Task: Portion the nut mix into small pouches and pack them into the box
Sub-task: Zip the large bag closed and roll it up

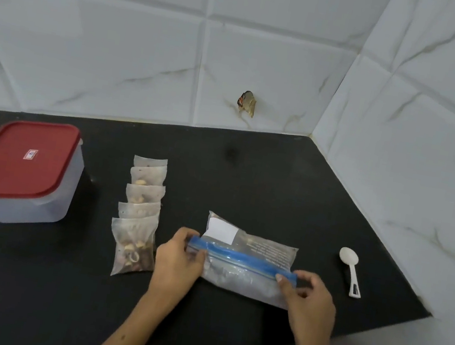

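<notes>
Blue zip strip pinched at both ends.
I see my left hand [180,258] and right hand [309,299] gripping the nut bag [247,261].

I pinch a clear zip bag [246,269] of nut mix at both ends of its blue seal strip — my left hand [178,263] at one end, my right hand [308,300] at the other. The bag lies flat on the counter between them, a white label near its far left corner and printed text on its far side. Just left of my left-hand grip sits a row of five small translucent pouches [140,212], overlapping and running away from me, the nearest showing the most nuts. Well left of that grip, past the pouches, stands the box [24,171] — clear-walled, its red lid closed on top.
</notes>
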Demonstrator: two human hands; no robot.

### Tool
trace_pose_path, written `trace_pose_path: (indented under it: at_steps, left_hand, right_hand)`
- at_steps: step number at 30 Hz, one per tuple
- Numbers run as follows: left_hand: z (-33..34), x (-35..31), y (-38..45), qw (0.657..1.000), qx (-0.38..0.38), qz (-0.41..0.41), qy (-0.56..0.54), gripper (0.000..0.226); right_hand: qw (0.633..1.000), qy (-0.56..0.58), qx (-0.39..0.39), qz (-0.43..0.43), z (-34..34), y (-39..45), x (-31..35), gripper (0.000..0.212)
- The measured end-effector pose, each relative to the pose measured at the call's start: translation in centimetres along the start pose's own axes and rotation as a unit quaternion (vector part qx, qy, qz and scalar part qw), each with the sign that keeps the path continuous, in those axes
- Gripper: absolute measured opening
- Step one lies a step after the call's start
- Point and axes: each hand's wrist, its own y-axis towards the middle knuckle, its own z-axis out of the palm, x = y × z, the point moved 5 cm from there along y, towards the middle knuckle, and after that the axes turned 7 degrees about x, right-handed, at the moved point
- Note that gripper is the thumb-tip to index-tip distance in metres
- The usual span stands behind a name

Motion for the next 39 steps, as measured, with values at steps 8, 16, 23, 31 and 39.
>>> trace_pose_path:
  at_steps: [8,16,23,31,39]
  left_hand:
    - [1.2,-1.9,-1.6,0.902,-0.071,0.329,0.272,0.045]
    - [3.5,-1.3,-1.4,0.865,0.081,0.379,0.320,0.038]
    - [2.9,-0.8,-1.6,0.882,0.130,0.340,0.300,0.061]
    - [1.6,-0.7,-1.1,0.864,0.129,0.348,0.340,0.034]
    - [0.7,-0.1,-0.5,0.904,0.239,0.246,0.255,0.019]
  right_hand:
    - [0.905,-0.265,-0.152,-0.296,1.0,-3.2,4.0,0.049]
    - [0.898,-0.349,0.027,-0.265,5.9,-3.9,1.9,0.060]
    - [0.908,-0.330,0.026,-0.257,5.7,-3.7,1.6,0.067]
    - [0.912,-0.320,0.053,-0.251,3.4,-3.1,2.0,0.052]
    - [0.932,-0.238,0.201,-0.186,2.5,-2.8,2.1,0.016]
